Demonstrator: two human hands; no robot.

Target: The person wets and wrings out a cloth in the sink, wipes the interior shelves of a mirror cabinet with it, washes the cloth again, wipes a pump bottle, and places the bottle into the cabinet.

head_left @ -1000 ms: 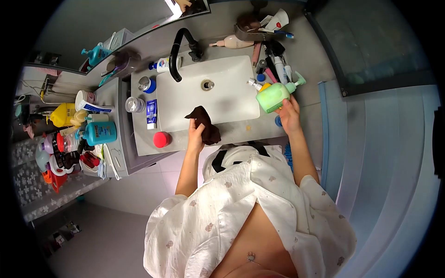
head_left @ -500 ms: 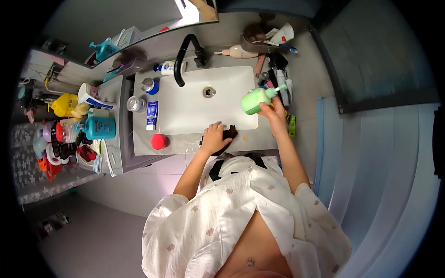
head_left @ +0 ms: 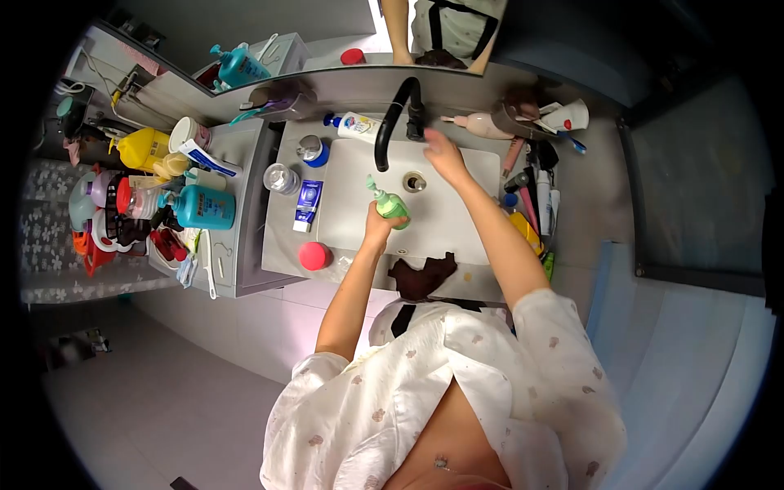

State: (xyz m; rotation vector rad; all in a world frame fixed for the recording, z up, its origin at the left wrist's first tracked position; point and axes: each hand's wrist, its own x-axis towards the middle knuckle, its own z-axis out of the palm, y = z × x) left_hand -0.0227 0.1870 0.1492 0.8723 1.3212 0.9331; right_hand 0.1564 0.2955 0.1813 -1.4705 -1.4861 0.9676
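My left hand [head_left: 378,224] is wrapped round a green pump bottle [head_left: 394,211], held over the left part of the white sink [head_left: 347,196]. Beside the base of the black faucet [head_left: 394,114], over the back of the sink, is my right hand [head_left: 443,157]. Its fingers are blurred by motion, and whether they touch the faucet I cannot tell. A dark brown cloth [head_left: 421,278] lies spread on the counter's front edge.
A red round lid [head_left: 314,256], a blue tube [head_left: 307,204] and a clear jar [head_left: 281,180] stand left of the sink. Tubes and a yellow item [head_left: 525,233] lie right of it. A teal bottle [head_left: 204,207] is on the left cabinet.
The green bottle has passed from my right hand to my left. My left hand has let go of the brown cloth, and my right hand has moved to the faucet. The view has shifted.
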